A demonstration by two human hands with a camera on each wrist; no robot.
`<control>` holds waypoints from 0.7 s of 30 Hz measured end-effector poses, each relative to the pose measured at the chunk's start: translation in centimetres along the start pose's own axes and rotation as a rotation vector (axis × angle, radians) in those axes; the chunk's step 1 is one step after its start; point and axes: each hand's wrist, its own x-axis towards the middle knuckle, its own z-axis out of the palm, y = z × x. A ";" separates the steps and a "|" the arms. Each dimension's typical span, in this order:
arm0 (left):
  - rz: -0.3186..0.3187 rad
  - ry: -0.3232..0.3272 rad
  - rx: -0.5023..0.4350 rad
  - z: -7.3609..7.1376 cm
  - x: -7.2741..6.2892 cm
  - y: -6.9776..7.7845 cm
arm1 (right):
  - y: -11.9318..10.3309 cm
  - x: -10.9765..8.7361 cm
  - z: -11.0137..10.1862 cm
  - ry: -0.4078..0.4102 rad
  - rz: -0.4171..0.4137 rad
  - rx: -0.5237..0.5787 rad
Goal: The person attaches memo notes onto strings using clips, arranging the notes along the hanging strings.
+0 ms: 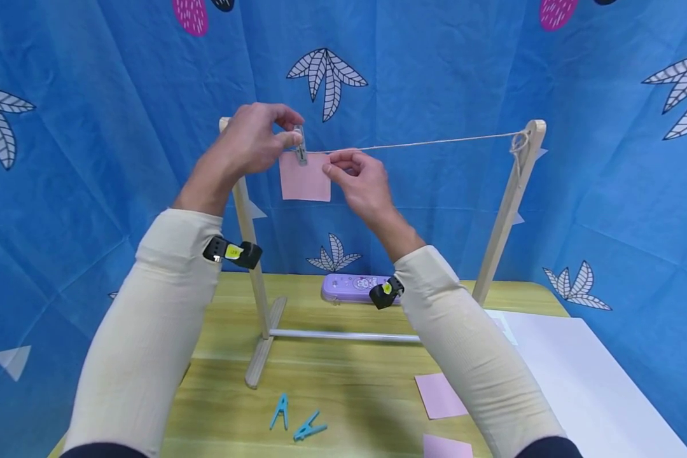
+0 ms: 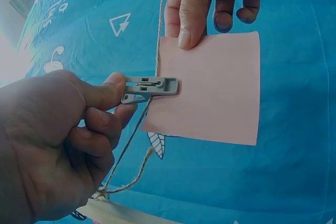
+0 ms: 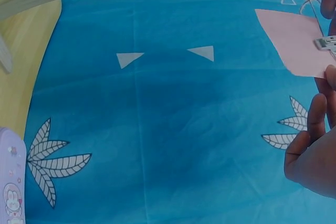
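Note:
My left hand (image 1: 257,137) pinches the handles of a grey clothespin (image 1: 300,146) between thumb and fingers. The clothespin's front end lies over the top edge of a square pink paper (image 1: 305,181), right at the string (image 1: 435,142). With thumb and fingertips, my right hand (image 1: 362,181) holds the paper's upper right corner. The left wrist view shows the clothespin (image 2: 152,85) across the paper's edge (image 2: 210,87), the string running alongside. At the edge of the right wrist view, the right hand (image 3: 315,150) grips the paper's corner.
The string is tied to a wooden frame (image 1: 509,210) on the table. Two blue clothespins (image 1: 310,427) lie in front, with pink papers (image 1: 439,395) to their right. Behind the frame's white bar (image 1: 343,335) sits a purple case (image 1: 349,287). A white sheet (image 1: 584,381) covers the table's right side.

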 end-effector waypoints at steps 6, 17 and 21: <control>-0.002 -0.003 0.004 -0.1 -0.2 -0.2 | 0.1 0.0 0.0 0.003 0.005 0.003; 0.011 0.164 -0.045 0.0 -1.7 -0.7 | 0.3 -0.6 -0.6 -0.016 0.009 0.021; 0.060 0.249 -0.093 0.1 -3.0 -1.0 | 0.6 -1.2 -1.3 -0.028 0.013 -0.012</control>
